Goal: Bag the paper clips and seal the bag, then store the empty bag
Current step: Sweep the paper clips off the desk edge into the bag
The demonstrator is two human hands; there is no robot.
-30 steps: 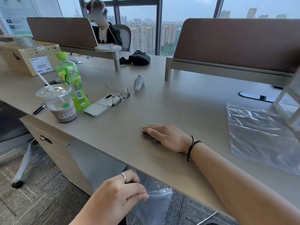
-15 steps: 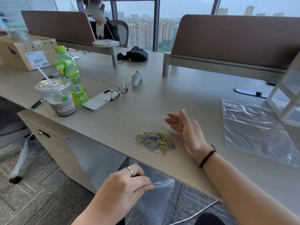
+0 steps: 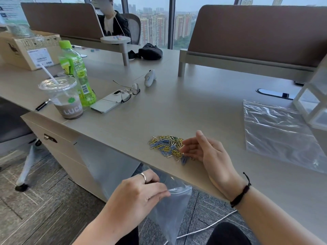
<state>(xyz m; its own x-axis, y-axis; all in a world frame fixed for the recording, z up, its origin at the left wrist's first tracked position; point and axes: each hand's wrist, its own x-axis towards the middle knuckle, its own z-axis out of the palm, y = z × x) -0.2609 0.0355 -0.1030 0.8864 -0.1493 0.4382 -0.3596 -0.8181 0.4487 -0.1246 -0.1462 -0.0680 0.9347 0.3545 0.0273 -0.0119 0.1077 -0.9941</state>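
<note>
A pile of yellow, blue and silver paper clips (image 3: 165, 145) lies near the front edge of the desk (image 3: 194, 106). My right hand (image 3: 203, 152) stands on its edge just right of the pile, fingers straight and touching the clips. Below the desk edge my left hand (image 3: 139, 195) pinches the rim of a clear plastic bag (image 3: 169, 214), which hangs down under the pile. A second clear bag (image 3: 279, 131) lies flat on the desk at the right.
At the left stand an iced coffee cup (image 3: 65, 99) and a green bottle (image 3: 77, 75), with a phone (image 3: 108, 103), glasses (image 3: 129, 92) and a white controller (image 3: 150, 77) behind. A white rack (image 3: 313, 103) sits at the far right. A person sits at the far desk.
My right hand lifted off the paper clips, uncovering the pile, then came back down on its edge against the pile's right side. My left hand kept its pinch on the bag.
</note>
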